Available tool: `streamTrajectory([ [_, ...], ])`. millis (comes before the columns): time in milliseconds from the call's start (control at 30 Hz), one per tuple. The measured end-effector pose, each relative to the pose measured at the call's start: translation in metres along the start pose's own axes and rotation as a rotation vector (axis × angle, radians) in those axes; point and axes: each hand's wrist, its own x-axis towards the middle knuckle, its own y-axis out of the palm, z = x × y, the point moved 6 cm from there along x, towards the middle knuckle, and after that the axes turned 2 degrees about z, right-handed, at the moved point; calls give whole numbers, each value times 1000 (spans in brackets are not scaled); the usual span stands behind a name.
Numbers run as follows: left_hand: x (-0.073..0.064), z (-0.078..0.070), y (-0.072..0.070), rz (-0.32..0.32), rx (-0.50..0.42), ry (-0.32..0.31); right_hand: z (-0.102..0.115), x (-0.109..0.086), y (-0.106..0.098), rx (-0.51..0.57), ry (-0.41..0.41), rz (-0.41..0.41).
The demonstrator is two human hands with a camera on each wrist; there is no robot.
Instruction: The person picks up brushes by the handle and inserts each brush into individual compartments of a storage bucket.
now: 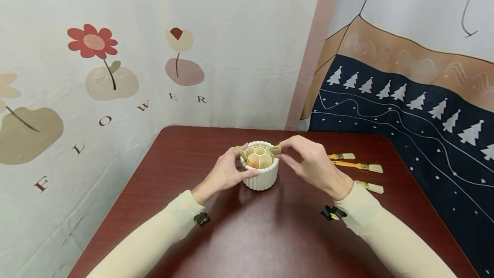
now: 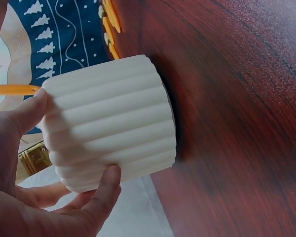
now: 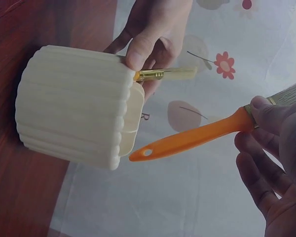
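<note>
A cream ribbed organizer pot (image 1: 262,180), divided into compartments around a round centre, stands on the table. My left hand (image 1: 223,171) holds it from the left, thumb and fingers spread around its rim and side. One paintbrush (image 3: 175,74) stands in the pot beside the left thumb, bristles up. My right hand (image 1: 314,162) pinches another paintbrush (image 3: 192,137) near its metal ferrule. In the right wrist view its orange handle points at the pot's open top, the tip close to the rim; whether it is inside cannot be told.
To the right on the dark red table (image 1: 247,243) lie several paintbrushes, including a small one (image 1: 343,156), one with a longer handle (image 1: 360,166) and a wide one (image 1: 370,187) partly behind the right wrist. Printed cloths (image 1: 247,55) hang behind the table.
</note>
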Motion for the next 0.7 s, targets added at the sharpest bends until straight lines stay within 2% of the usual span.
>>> streamTrajectory([
  [500,0,1,0,9,-2,-5,7,6,9,14,-64,-16],
  [700,-2,0,-1,6,6,0,9,7,15,43,-50,5],
])
